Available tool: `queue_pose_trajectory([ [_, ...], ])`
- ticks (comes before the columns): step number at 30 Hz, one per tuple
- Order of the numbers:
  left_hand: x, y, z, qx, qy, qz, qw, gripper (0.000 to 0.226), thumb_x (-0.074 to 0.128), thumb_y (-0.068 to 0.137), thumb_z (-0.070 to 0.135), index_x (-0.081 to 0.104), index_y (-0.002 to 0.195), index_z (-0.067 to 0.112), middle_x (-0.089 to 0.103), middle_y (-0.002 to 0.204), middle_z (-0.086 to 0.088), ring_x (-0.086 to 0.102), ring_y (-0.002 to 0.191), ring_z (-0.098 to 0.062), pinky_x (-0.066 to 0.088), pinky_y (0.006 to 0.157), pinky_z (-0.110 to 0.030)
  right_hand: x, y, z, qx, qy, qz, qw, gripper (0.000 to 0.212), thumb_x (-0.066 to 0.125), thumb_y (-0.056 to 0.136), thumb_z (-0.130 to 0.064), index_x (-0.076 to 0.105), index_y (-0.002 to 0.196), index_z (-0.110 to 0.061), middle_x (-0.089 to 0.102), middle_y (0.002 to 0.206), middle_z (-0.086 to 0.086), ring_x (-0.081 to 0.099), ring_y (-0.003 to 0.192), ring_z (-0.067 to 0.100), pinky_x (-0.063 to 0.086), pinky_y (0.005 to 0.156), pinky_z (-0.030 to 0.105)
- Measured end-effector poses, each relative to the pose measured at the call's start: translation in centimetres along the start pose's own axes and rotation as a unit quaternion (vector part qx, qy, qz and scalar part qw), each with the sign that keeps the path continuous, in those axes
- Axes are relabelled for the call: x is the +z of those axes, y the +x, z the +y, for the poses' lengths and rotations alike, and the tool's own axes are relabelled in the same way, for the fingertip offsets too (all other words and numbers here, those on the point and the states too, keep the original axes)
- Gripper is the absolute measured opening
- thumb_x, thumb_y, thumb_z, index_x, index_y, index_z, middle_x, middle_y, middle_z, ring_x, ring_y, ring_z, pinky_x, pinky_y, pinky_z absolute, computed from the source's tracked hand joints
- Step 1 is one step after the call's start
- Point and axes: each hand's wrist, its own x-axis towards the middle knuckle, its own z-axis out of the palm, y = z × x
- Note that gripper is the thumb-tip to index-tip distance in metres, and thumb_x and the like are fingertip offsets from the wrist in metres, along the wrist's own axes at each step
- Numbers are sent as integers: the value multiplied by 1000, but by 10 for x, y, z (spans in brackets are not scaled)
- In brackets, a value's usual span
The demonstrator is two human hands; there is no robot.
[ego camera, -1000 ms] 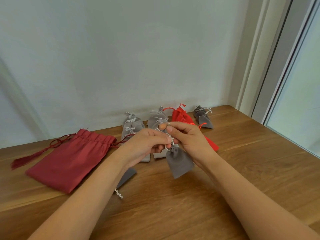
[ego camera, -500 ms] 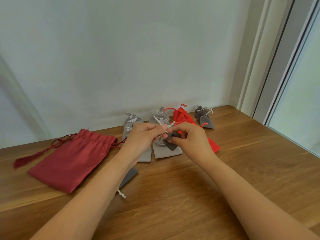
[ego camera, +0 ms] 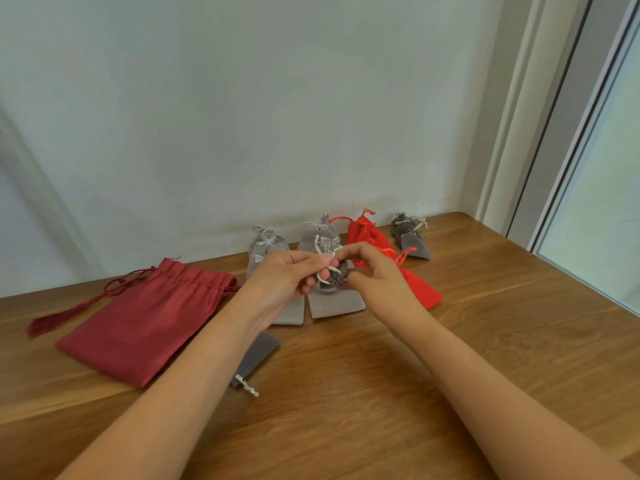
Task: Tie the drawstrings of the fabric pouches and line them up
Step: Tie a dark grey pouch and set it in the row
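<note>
Both hands meet above the middle of the desk [ego camera: 485, 327], working the same small dark grey pouch [ego camera: 335, 281]. The left hand [ego camera: 287, 277] pinches the pale drawstring [ego camera: 322, 280] between thumb and fingertips, and the right hand [ego camera: 381, 278] grips the pouch body with curled fingers. A second ago the pouch hung upright below the knuckles. Now it is bunched up between the two hands and lifted farther toward the back edge, much as it was half a second ago.

Under the hands, light grey pouches [ego camera: 337, 303] lie in two short rows that run to the back edge. A bright red pouch [ego camera: 417, 289] lies just right of them, and two dark grey pouches [ego camera: 410, 237] sit near the back right corner. A large dark red pouch [ego camera: 145, 317] with a tassel [ego camera: 52, 322] lies toward the left edge. Another dark grey pouch [ego camera: 258, 355] lies partly beneath the left forearm. None of these has shifted.
</note>
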Motion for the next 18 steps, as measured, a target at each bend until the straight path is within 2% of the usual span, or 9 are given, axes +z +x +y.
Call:
queue_pose_trajectory([
  [2, -2, 1, -2, 8, 27, 22, 999, 14, 66, 87, 20, 75, 87, 9, 63, 63, 6, 44, 56, -5, 40, 60, -17, -2, 0, -3, -5, 18, 18, 1000, 25, 52, 89, 7, 66, 100, -10, 66, 92, 2, 62, 76, 2, 50, 69, 16],
  [5, 1, -1, -3, 18, 52, 24, 998, 14, 66, 88, 19, 75, 88, 9, 66, 66, 4, 47, 57, -4, 41, 60, -17, -6, 1, -2, -22, 30, 34, 999, 11, 68, 87, -9, 71, 92, -19, 71, 89, 3, 62, 80, 11, 52, 74, 21],
  [8, 2, -2, -3, 15, 54, 17, 998, 11, 65, 88, 17, 75, 85, 13, 69, 70, 3, 49, 57, -3, 42, 61, -18, -6, 1, -2, -33, 24, 36, 998, 12, 73, 81, -9, 72, 85, -20, 72, 85, 4, 63, 79, 14, 53, 74, 26],
  [12, 0, 0, -4, -32, -30, -19, 999, 10, 65, 86, 15, 74, 85, 12, 70, 73, -1, 55, 59, -5, 46, 60, -16, -6, -2, -6, -31, 84, -4, 996, 12, 69, 82, 0, 69, 86, -11, 71, 77, 4, 65, 78, 16, 55, 75, 29],
  [16, -1, 1, -4, -71, -119, -26, 990, 14, 68, 74, 13, 73, 87, 10, 63, 66, 1, 56, 58, -6, 48, 54, -15, -7, -1, -4, -44, 50, -28, 997, 12, 72, 81, -5, 69, 87, -14, 64, 94, 3, 57, 90, 23, 50, 86, 46],
  [18, -3, 2, -4, -70, -117, -28, 990, 16, 70, 68, 13, 77, 83, 12, 63, 66, 1, 55, 58, -5, 48, 55, -14, -7, -1, -3, -37, 38, -35, 998, 14, 75, 79, -8, 68, 85, -18, 64, 94, -5, 54, 85, 23, 48, 82, 46],
])
